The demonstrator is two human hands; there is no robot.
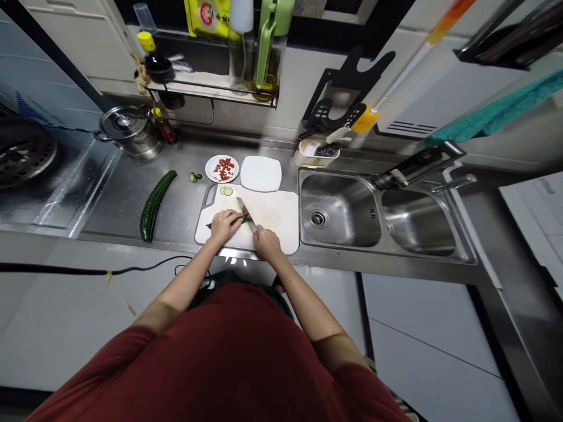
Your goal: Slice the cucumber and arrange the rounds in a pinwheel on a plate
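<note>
On the white cutting board [277,214], my left hand [225,227] presses down with bent fingers on a slim dark green vegetable that looks like a green chili pepper [244,218]. Most of it is hidden under the fingers, and one thin end pokes out on the left. My right hand [267,242] is wrapped round the handle of a kitchen knife [246,212]. Its blade points away from me and lies across the pepper's right end, close to my left fingertips. Pale cucumber slices [226,191] lie at the board's far left.
Behind the board stand a plate of chopped red pieces [213,175] and a white square plate [261,173]. Left are a whole cucumber [157,204], green end pieces [195,177] and a lidded steel pot [132,136]. A double sink [338,202] adjoins the board's right. Bottles fill a wall rack [211,89].
</note>
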